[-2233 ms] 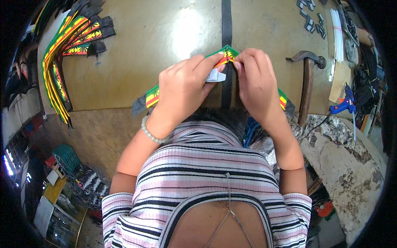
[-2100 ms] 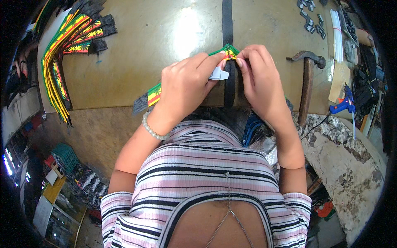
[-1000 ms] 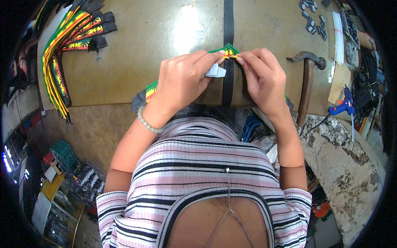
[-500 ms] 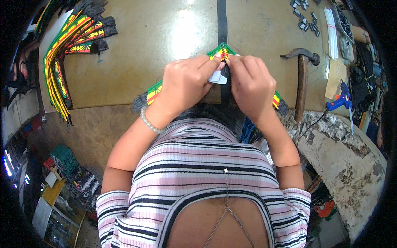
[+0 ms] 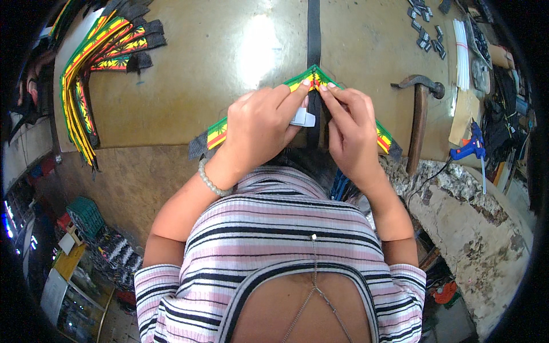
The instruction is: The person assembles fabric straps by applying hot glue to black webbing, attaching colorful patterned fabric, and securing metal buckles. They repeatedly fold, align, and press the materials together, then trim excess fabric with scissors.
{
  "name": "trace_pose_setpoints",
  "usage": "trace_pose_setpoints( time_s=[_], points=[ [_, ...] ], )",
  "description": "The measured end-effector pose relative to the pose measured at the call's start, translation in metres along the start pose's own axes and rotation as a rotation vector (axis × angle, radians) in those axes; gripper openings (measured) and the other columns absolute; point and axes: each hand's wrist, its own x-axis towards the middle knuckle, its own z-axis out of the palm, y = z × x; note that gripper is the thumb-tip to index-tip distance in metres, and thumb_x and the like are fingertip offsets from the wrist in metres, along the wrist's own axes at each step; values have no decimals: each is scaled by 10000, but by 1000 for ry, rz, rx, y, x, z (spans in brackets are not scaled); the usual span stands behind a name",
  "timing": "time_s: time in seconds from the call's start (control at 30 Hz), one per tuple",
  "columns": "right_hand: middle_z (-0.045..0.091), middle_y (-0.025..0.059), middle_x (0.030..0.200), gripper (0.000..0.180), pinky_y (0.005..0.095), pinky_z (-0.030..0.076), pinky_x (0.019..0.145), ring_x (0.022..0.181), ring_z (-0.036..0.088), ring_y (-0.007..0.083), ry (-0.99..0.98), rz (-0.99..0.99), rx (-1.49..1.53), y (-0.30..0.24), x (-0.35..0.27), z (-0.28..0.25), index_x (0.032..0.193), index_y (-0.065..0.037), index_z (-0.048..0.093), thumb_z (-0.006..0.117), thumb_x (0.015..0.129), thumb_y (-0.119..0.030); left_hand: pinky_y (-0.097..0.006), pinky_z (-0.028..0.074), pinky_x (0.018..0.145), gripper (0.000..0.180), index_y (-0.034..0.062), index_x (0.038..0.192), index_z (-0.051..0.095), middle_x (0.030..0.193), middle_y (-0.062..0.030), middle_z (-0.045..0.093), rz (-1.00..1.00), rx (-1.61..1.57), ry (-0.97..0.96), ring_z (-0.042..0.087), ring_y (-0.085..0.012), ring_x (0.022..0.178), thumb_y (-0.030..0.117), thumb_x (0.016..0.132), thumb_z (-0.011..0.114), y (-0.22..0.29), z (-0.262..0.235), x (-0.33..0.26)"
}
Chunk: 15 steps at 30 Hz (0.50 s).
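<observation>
A strap patterned in green, yellow and red [image 5: 384, 136], with black mesh ends, lies bent into a peak at the table's near edge. Pressed against the strap just left of its peak are the thumb and finger of my left hand [image 5: 257, 123]. A small white flat-ended object [image 5: 304, 118] juts from under that hand; its kind is hidden. My right hand [image 5: 351, 123] pinches the strap on the other side of the peak, its fingers bent. Beneath the peak runs a black band [image 5: 314, 34], straight up the table.
Several similar bent straps [image 5: 77, 86] are stacked at the far left of the table [image 5: 194, 74]. To the right lie a hammer [image 5: 420, 114], small dark metal pieces [image 5: 424, 40], white sticks [image 5: 461, 54] and a blue glue gun [image 5: 472, 146] with a cord.
My right hand has loosened a little and shifted right, showing more of the strap's peak. The strap and both hands appear slightly lower and farther right in view.
</observation>
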Motion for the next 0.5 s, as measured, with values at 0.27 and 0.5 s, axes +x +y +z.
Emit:
trace_pose_setpoints(
  time_s=[0.27,0.5],
  points=[
    [570,171,1164,464,379,505,893,1028,553,324,-44,17,-90,-12,6,-1,1193,57,611,603,730,65,-355,488,550,554,133,1214,647,720,-51,554,-30,-11,-31,587,-243,603,103,666,722,5,-4,1],
    [557,133,1188,558,354,497,838,923,557,271,-89,83,85,3,14,-8,1260,-29,614,580,723,121,-373,511,582,560,165,1241,643,746,-60,580,-135,-112,-80,622,-271,648,57,697,714,4,-7,4]
  ],
)
